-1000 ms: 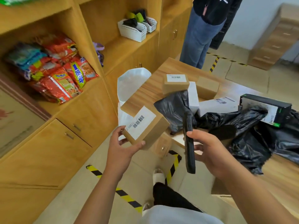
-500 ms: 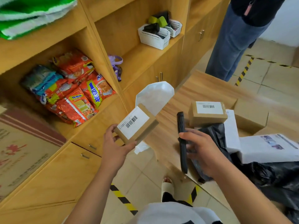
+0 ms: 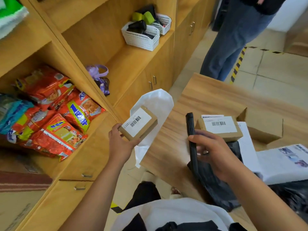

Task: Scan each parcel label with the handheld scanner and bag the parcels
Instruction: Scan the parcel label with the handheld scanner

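Observation:
My left hand grips a small brown cardboard parcel with a white barcode label facing up, held off the table's left edge. My right hand holds the black handheld scanner upright, edge-on, about a hand's width to the right of that parcel. A second labelled brown parcel lies on the wooden table just behind the scanner. A black plastic bag lies under my right hand and wrist. A white mailer bag hangs over the table's left edge, behind the held parcel.
A plain brown box and white printed packages lie on the table at right. Wooden shelving on the left holds snack packets and white baskets. A person in jeans stands beyond the table.
The view has swung left and down. My left hand has raised the parcel away from the table's edge; the scanner in my right hand stays upright beside it.

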Action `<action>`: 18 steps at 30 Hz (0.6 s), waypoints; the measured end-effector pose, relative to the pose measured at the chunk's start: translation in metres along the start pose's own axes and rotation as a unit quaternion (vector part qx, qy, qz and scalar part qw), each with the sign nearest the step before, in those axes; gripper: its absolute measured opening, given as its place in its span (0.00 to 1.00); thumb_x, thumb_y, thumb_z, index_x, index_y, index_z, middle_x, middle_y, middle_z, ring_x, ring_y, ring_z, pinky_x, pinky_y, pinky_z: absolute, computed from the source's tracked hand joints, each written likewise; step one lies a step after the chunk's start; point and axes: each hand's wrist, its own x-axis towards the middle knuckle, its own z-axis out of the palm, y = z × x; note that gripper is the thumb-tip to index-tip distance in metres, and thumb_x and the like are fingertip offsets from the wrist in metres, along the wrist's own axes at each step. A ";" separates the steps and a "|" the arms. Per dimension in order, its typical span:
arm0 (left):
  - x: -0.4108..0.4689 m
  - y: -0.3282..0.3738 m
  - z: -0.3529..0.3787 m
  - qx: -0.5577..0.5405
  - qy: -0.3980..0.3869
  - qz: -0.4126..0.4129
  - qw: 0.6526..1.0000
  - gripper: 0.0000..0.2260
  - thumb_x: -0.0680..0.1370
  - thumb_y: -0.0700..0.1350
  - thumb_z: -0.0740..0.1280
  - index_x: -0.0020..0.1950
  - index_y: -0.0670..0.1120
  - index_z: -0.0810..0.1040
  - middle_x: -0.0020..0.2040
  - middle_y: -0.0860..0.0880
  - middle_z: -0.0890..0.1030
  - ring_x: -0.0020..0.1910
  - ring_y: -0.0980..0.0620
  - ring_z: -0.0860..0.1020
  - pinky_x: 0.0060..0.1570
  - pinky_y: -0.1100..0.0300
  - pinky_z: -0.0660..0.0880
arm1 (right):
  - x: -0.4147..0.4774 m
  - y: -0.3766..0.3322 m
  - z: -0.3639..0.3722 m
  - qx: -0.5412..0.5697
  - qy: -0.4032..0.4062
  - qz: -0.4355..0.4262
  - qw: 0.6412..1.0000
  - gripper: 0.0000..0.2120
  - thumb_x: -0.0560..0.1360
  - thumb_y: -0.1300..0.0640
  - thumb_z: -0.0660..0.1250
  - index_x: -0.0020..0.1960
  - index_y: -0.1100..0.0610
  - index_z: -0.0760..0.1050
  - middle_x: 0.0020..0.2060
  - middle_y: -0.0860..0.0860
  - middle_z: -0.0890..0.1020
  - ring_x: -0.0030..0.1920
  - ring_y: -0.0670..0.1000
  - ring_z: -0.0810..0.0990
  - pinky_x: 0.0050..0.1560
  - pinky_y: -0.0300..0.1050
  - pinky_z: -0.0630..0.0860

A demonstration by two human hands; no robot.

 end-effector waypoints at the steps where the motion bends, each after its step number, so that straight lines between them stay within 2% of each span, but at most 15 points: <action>1: 0.013 0.001 0.003 0.004 -0.007 -0.009 1.000 0.42 0.63 0.48 0.82 0.72 0.52 0.65 0.67 0.52 0.68 0.58 0.50 0.74 0.50 0.55 0.75 | 0.001 -0.002 0.002 0.012 0.012 0.003 1.000 0.11 0.74 0.55 0.74 0.44 0.39 0.87 0.34 0.45 0.85 0.41 0.51 0.81 0.50 0.54 0.76; 3: 0.040 0.004 0.010 0.017 -0.028 -0.023 0.999 0.42 0.64 0.49 0.82 0.72 0.51 0.64 0.66 0.51 0.67 0.55 0.50 0.75 0.47 0.55 0.74 | 0.004 -0.006 0.007 0.036 0.038 0.007 0.999 0.06 0.73 0.57 0.75 0.46 0.46 0.87 0.36 0.50 0.85 0.38 0.51 0.83 0.50 0.54 0.76; 5: 0.065 0.008 0.018 0.039 -0.059 -0.028 0.997 0.42 0.64 0.51 0.82 0.72 0.50 0.64 0.66 0.50 0.68 0.54 0.50 0.76 0.46 0.55 0.74 | 0.006 -0.012 0.013 0.057 0.066 0.011 0.996 0.06 0.73 0.59 0.75 0.48 0.50 0.85 0.34 0.50 0.85 0.34 0.48 0.83 0.49 0.52 0.76; 8: 0.100 0.016 0.029 0.075 -0.107 -0.031 0.991 0.43 0.63 0.51 0.82 0.72 0.46 0.65 0.68 0.47 0.70 0.59 0.45 0.76 0.54 0.46 0.77 | 0.009 -0.019 0.023 0.072 0.095 0.005 0.993 0.08 0.74 0.60 0.74 0.52 0.52 0.84 0.34 0.48 0.85 0.31 0.43 0.82 0.46 0.48 0.77; 10: 0.120 0.020 0.038 0.097 -0.134 -0.023 0.986 0.42 0.64 0.50 0.82 0.71 0.45 0.65 0.67 0.45 0.69 0.58 0.44 0.75 0.56 0.46 0.77 | 0.011 -0.023 0.030 0.075 0.116 0.000 0.990 0.10 0.74 0.60 0.74 0.55 0.54 0.84 0.36 0.48 0.85 0.31 0.43 0.81 0.44 0.46 0.77; 14: 0.148 0.024 0.053 0.123 -0.158 -0.021 0.980 0.41 0.66 0.45 0.81 0.72 0.44 0.63 0.68 0.43 0.66 0.51 0.48 0.70 0.47 0.55 0.72 | 0.014 -0.029 0.039 0.080 0.153 -0.004 0.985 0.09 0.74 0.60 0.73 0.53 0.53 0.85 0.36 0.47 0.84 0.31 0.43 0.80 0.36 0.40 0.78; 16: 0.159 0.026 0.061 0.137 -0.173 -0.015 0.975 0.40 0.66 0.43 0.81 0.72 0.43 0.64 0.68 0.43 0.66 0.50 0.48 0.70 0.40 0.59 0.70 | 0.014 -0.028 0.044 0.083 0.173 -0.008 0.981 0.09 0.74 0.60 0.73 0.54 0.54 0.85 0.37 0.49 0.84 0.31 0.44 0.80 0.36 0.41 0.79; 18: 0.167 0.027 0.067 0.152 -0.186 -0.011 0.971 0.39 0.65 0.41 0.80 0.72 0.43 0.64 0.68 0.43 0.66 0.51 0.46 0.72 0.37 0.61 0.70 | 0.013 -0.026 0.048 0.080 0.190 -0.011 0.978 0.10 0.74 0.59 0.73 0.55 0.54 0.85 0.37 0.49 0.86 0.32 0.43 0.81 0.43 0.47 0.78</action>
